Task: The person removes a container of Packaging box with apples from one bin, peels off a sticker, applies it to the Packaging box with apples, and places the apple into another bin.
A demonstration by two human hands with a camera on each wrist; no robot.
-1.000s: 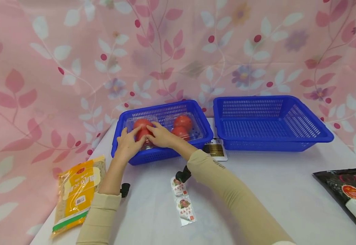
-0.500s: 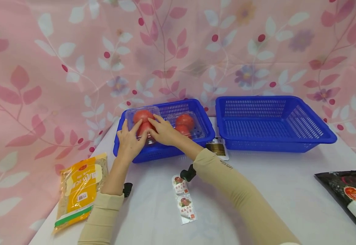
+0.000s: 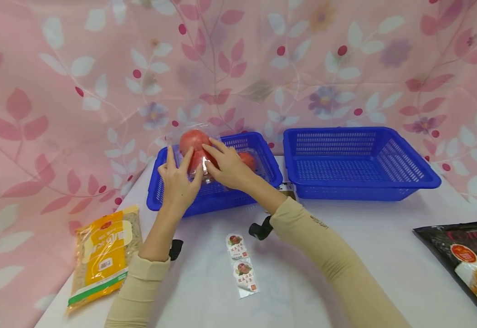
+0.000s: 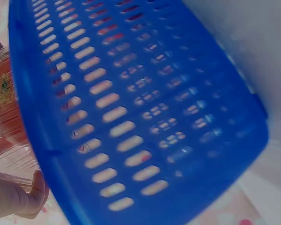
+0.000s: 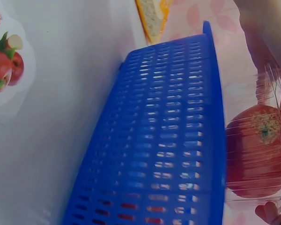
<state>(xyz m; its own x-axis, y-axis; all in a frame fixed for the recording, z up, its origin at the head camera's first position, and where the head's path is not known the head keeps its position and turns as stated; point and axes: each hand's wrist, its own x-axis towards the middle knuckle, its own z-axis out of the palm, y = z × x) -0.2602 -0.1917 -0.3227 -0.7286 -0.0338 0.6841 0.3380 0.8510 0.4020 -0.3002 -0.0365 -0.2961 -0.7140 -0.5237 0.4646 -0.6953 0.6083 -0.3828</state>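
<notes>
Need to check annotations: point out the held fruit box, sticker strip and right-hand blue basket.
Fruit box (image 3: 197,159), head view: clear plastic top, near its middle.
Sticker strip (image 3: 243,269), head view: printed picture on the nearer sticker.
Right-hand blue basket (image 3: 345,169), head view: bare inside floor.

The right hand (image 3: 232,167) covers much of the second pack of red fruit (image 3: 248,160) in the left-hand basket (image 3: 217,199). Near the right edge of the table (image 3: 207,273), a black bag (image 3: 465,257) runs out of sight (its lettering is a blur to me).
</notes>
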